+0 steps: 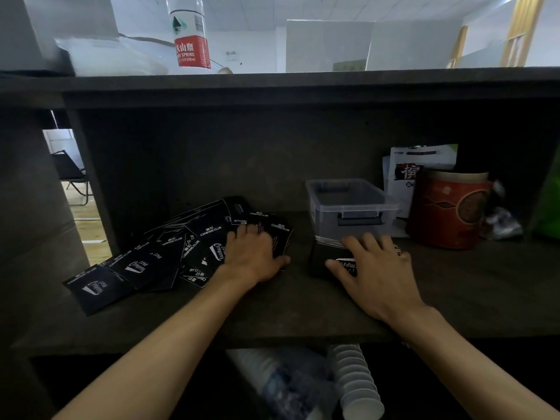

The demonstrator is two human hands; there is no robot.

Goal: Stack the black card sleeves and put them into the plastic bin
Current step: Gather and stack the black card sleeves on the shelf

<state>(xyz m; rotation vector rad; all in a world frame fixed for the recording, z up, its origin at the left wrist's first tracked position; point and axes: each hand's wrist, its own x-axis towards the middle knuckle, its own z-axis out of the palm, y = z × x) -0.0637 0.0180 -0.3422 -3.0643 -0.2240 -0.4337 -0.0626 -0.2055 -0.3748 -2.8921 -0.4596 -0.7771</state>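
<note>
Several black card sleeves (145,262) with white print lie fanned out across the left half of a dark shelf. My left hand (253,256) lies flat on the right end of that spread, fingers straight, touching the top sleeves. A small neat stack of black sleeves (321,259) sits just right of it, and my right hand (375,268) rests on top of this stack with spread fingers. The clear plastic bin (353,204), with nothing inside, stands directly behind the stack.
A red cylindrical tin (448,210) and white packets (421,165) stand right of the bin. A water bottle (189,31) stands on the shelf's top board. Stacked paper cups (354,383) lie below the shelf's front edge (212,338).
</note>
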